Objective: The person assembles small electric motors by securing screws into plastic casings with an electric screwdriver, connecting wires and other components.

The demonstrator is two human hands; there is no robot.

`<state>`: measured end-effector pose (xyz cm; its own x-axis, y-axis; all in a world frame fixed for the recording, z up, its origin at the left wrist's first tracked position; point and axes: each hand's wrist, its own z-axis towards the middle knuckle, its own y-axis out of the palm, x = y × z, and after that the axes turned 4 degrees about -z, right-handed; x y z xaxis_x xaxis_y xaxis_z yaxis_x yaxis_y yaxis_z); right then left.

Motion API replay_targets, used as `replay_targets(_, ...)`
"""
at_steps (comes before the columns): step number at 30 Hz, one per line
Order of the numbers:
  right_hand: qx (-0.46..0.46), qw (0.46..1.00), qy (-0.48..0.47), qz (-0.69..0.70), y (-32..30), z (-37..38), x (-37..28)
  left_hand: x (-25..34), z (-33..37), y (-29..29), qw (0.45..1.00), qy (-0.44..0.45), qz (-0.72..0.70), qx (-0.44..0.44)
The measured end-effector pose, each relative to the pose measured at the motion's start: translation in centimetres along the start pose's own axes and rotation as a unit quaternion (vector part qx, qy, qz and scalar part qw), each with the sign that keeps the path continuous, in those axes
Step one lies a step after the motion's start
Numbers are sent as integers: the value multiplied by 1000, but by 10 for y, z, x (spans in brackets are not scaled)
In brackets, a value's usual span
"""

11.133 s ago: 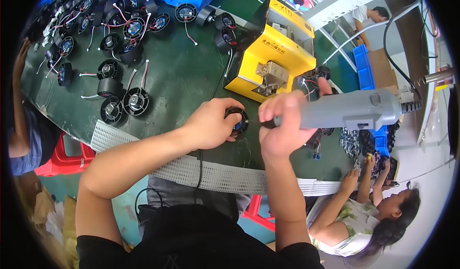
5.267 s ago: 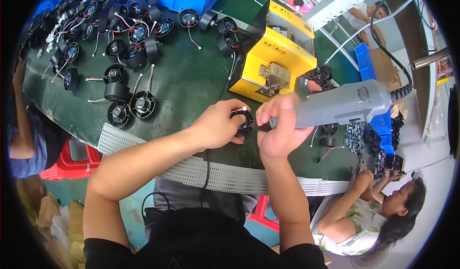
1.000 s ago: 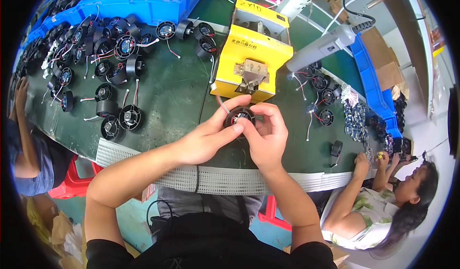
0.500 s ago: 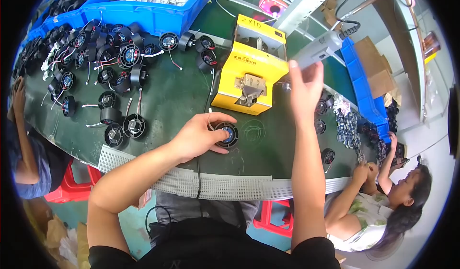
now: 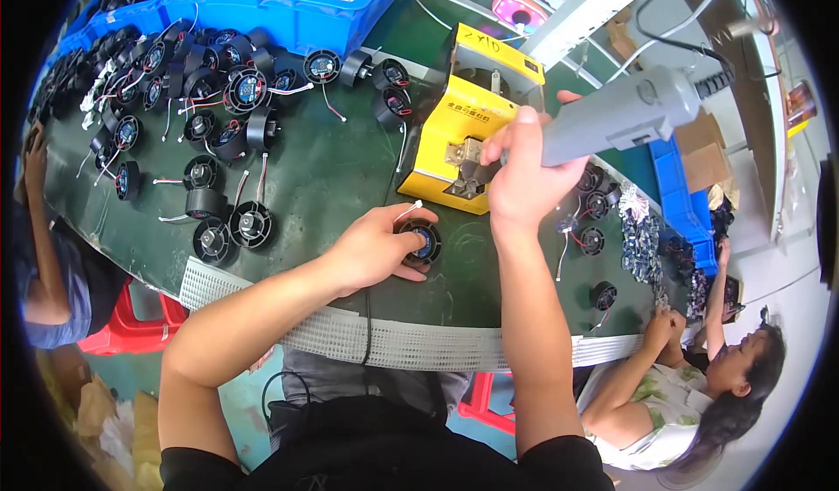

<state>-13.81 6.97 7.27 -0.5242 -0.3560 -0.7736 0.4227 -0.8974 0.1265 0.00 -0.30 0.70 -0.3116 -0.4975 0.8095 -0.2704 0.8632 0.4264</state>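
My left hand (image 5: 371, 248) rests at the near middle of the green table, its fingers closed round a small black round fan motor (image 5: 426, 242) with a blue centre. A short white-plugged wire sticks up from that motor beside my fingers. My right hand (image 5: 529, 172) is wrapped round a grey electric screwdriver (image 5: 625, 115), whose cable leaves its back end at the upper right. Just left of my right hand stands a yellow box-shaped screw feeder (image 5: 437, 124) with a metal piece on its front. The screwdriver's tip is hidden behind my right hand, close to that metal piece.
Many fan motors (image 5: 247, 89) with loose wires crowd the table's left side. A blue bin (image 5: 288, 26) of white parts stands behind them. Several motors (image 5: 603, 295) lie at right, near a blue tray (image 5: 673, 198). Co-workers sit at both sides; one hand (image 5: 664, 323) works at right.
My right hand has taken hold of the grey screwdriver and brought it down and left toward the yellow feeder. My left hand stays on the fan motor.
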Motion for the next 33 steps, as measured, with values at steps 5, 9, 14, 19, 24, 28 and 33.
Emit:
replay_targets(5, -28, 999, 42, -21, 0, -7, -3, -3, 3, -2, 1000, -7, -9, 14)
replay_targets(9, -41, 998, -19, -34, -11, -27, 0, -2, 1, 0, 1000, -1, 3, 23)
replay_targets(14, -23, 998, -52, -12, -2, -3, -5, -3, 4, 0, 1000, 2, 2, 20)
replay_targets(19, -55, 998, -19, -25, 1, -9, 0, -5, 2, -2, 1000, -2, -4, 30)
replay_targets(24, -72, 996, -15, -53, -1, -13, -6, -7, 5, -2, 1000, 3, -11, 29)
replay_targets(28, -31, 996, 65, 55, -6, -38, -18, -8, 5, -1, 999, 10, -6, 33)
replay_targets(33, -36, 994, 53, 92, -5, -70, -17, -8, 7, -1, 999, 26, -12, 29)
